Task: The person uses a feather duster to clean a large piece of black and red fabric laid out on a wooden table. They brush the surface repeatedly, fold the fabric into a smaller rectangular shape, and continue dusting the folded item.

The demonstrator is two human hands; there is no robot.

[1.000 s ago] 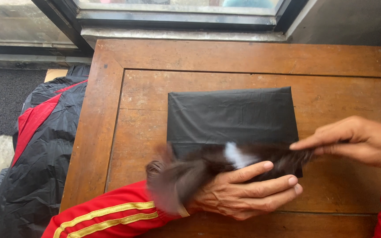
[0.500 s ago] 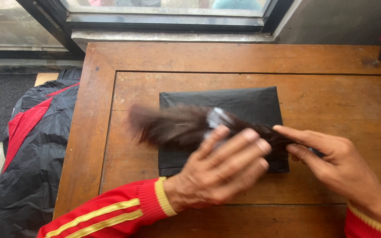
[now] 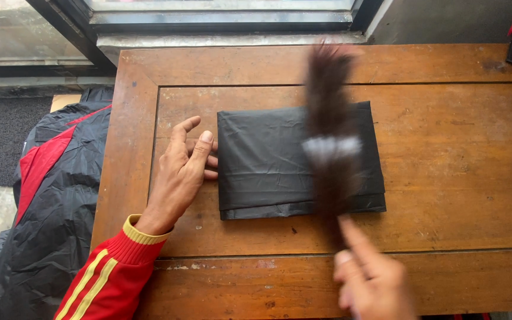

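One folded black garment [image 3: 268,163] is laid flat near the middle of the wooden table [image 3: 445,178], its edges squared into a neat rectangle. The left hand [image 3: 182,172] is rested on the wood just beside the fold's left edge, fingers spread and released, as if to steady it. One dark furry strip with a white band [image 3: 330,136], blurred, is pinched by the right hand [image 3: 371,278] and held above the fold. One black-and-red jacket [image 3: 42,195] is draped beside the table.

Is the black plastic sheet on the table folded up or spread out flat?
Folded. The black sheet lies as a neat rectangle on the wooden table, with stacked layered edges showing.
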